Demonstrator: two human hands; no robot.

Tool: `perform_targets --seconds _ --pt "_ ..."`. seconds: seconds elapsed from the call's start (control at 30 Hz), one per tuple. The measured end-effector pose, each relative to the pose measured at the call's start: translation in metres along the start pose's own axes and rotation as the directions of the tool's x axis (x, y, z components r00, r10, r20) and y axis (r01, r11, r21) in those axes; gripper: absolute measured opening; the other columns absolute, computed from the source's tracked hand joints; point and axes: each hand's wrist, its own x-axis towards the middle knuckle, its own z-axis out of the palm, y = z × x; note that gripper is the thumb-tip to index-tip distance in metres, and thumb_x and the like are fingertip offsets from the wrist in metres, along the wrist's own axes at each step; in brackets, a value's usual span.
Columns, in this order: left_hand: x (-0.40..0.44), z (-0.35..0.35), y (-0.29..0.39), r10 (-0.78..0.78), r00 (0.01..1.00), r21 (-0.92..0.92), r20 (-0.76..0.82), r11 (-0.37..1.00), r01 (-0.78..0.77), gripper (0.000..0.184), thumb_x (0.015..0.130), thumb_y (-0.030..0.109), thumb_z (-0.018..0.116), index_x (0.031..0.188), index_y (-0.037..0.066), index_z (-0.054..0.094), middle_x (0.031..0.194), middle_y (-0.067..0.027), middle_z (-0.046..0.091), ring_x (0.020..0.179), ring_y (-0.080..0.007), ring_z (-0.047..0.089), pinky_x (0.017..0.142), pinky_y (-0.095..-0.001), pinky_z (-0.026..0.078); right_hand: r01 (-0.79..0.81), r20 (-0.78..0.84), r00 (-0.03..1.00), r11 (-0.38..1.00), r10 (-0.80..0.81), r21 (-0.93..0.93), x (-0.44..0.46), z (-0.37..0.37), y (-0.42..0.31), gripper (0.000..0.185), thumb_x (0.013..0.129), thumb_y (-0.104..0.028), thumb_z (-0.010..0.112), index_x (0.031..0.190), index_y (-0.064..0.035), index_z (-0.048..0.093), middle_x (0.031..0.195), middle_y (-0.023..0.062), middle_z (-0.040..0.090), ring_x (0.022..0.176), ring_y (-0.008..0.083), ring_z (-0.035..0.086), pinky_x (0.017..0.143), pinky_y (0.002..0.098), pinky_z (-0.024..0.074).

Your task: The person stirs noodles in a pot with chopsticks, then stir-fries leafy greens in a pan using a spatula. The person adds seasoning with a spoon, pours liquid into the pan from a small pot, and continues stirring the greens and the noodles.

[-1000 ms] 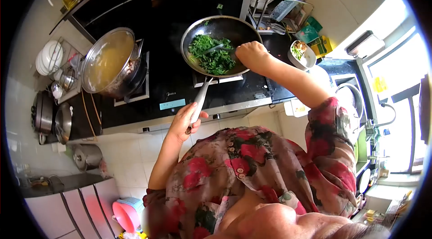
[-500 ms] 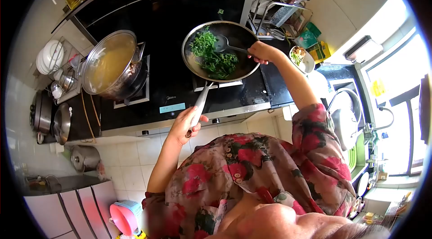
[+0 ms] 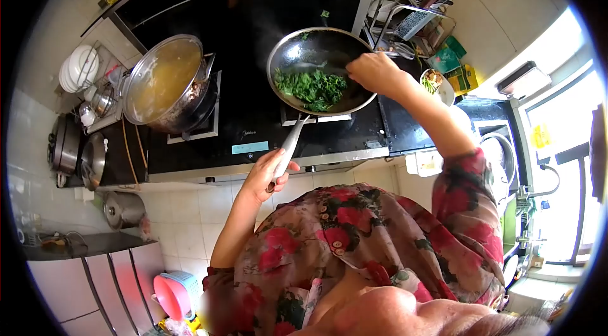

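A frying pan [image 3: 364, 103] with a long metal handle [image 3: 292, 141] sits on the right burner. My left hand [image 3: 269, 174] is wrapped round that handle near its end. Wilted chopped greens [image 3: 311, 89] lie in a heap on the near side of the pan. My right hand [image 3: 373, 72] is closed over the pan's right side on the handle of a spatula. The spatula's head is hard to make out against the dark pan and the greens.
A large pot [image 3: 163, 86] of yellowish liquid stands on the left burner. A rack [image 3: 405, 19] with knives and a grater is behind right, with a bowl of chopped food [image 3: 432, 80] nearer. A dish rack [image 3: 95, 79] and lidded pots [image 3: 65, 143] stand at left.
The greens have been pushed together from the far left to the near side of the pan. My right hand has turned over the pan; my left hand still grips the handle. The view has shifted slightly.
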Motion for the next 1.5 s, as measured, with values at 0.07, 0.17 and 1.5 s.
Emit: perform_targets --seconds 0.07,0.17,1.5 --pt "0.001 -0.001 -0.001 -0.003 1.0 0.006 0.016 1.0 0.003 0.025 0.097 0.03 0.047 0.105 0.006 0.048 0.084 -0.0134 0.061 0.049 -0.0079 0.044 0.035 -0.0198 0.031 0.069 0.168 0.983 0.997 -0.072 0.02 -0.029 -0.046 -0.014 0.012 0.08 -0.018 0.064 0.08 -0.0066 0.069 0.079 0.0123 0.068 0.08 0.0279 0.068 0.067 0.0378 0.0541" --pt "0.002 -0.004 -0.003 0.004 1.0 0.005 0.022 1.0 -0.004 0.025 0.097 0.03 0.047 0.105 0.006 0.048 0.085 -0.0135 0.061 0.048 -0.0075 0.044 0.034 -0.0199 0.031 0.152 0.246 0.964 0.968 -0.101 -0.199 -0.023 -0.054 -0.042 0.006 0.072 -0.009 0.066 0.077 -0.0069 0.07 0.08 0.0088 0.07 0.08 0.024 0.069 0.059 0.0341 0.0549" --pt "0.073 0.129 -0.143 -0.48 0.84 0.345 0.254 0.856 0.385 0.033 0.098 0.028 0.044 0.117 0.003 0.053 0.092 -0.0102 0.065 0.062 -0.0153 0.061 0.051 -0.0262 0.049 -0.789 -0.033 0.301 0.268 0.953 0.553 -0.436 0.046 -0.064 0.019 0.082 -0.023 0.061 0.093 -0.007 0.064 0.085 0.0162 0.062 0.083 0.0363 0.061 0.074 0.0462 0.0498"
